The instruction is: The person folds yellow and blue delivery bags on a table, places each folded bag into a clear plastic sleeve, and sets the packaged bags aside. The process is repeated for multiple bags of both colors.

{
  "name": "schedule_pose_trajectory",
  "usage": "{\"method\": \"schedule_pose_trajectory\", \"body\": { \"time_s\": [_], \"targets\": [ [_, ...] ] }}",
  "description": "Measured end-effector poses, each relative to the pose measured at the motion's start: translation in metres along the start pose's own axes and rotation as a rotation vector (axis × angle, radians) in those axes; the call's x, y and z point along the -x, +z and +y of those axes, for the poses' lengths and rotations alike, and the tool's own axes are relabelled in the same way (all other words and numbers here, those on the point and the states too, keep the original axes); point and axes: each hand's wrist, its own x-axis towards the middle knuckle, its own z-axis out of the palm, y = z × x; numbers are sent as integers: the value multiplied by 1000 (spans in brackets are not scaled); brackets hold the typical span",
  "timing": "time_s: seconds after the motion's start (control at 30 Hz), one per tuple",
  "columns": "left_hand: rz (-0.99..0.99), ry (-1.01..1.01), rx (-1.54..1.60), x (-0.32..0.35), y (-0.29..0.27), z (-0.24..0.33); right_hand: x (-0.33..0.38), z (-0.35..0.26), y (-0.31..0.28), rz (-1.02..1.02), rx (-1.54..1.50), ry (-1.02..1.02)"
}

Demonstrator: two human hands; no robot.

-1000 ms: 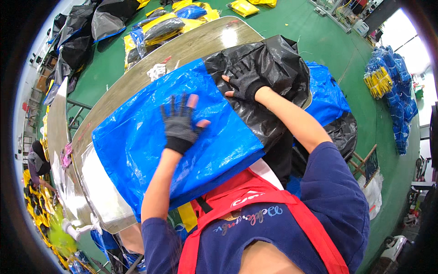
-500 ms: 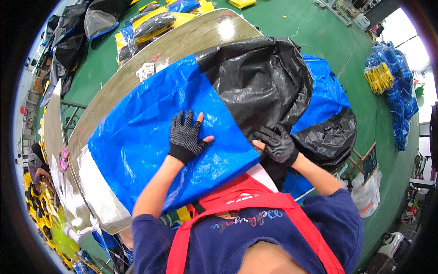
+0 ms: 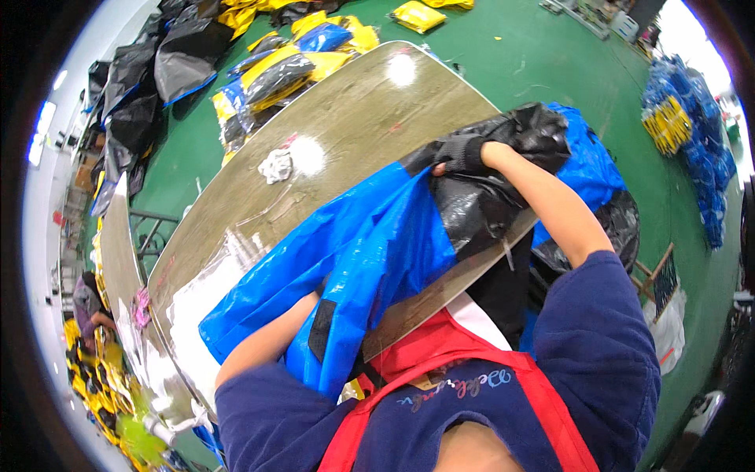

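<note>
A blue-and-black tarpaulin piece [image 3: 373,228] lies bunched across a wood-grain table [image 3: 370,110], its blue part toward my left and its black part toward my right. My right hand [image 3: 462,156], in a dark knit glove, is closed on the sheet near the seam between the two colours. My left forearm [image 3: 263,338] passes under a raised blue fold, which hides that hand and its fingers. On the nearer blue edge shows a black patch [image 3: 321,329].
Another blue-and-black sheet [image 3: 586,157] hangs past the table's right side. A white crumpled scrap [image 3: 275,166] lies on the tabletop. Bagged yellow and blue bundles [image 3: 275,75] sit beyond the far edge. Another person [image 3: 90,307] is at far left.
The flat-spread tarpaulin has been gathered into folds, uncovering more tabletop. My right hand has moved away from me and closed on it; my left hand has gone under the blue part.
</note>
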Motion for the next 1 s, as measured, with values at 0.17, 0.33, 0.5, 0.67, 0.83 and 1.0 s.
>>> {"method": "schedule_pose_trajectory", "body": {
  "time_s": [0.17,0.33,0.5,0.67,0.83,1.0],
  "targets": [
    [533,-59,395,182,-20,-104,-7,17,15,-36,-282,49],
    [1115,179,394,286,73,-212,-11,8,8,-111,-197,86],
    [1763,385,201,262,118,-190,-4,14,15,-15,-240,120],
    [1979,235,94,260,18,-188,0,-10,25,-150,-262,119],
    [2017,-251,-457,230,-18,-200,10,-29,14,-145,-74,215],
    [2056,-313,-504,243,-16,-230,135,-51,-55,-14,248,217]
  ]
}}
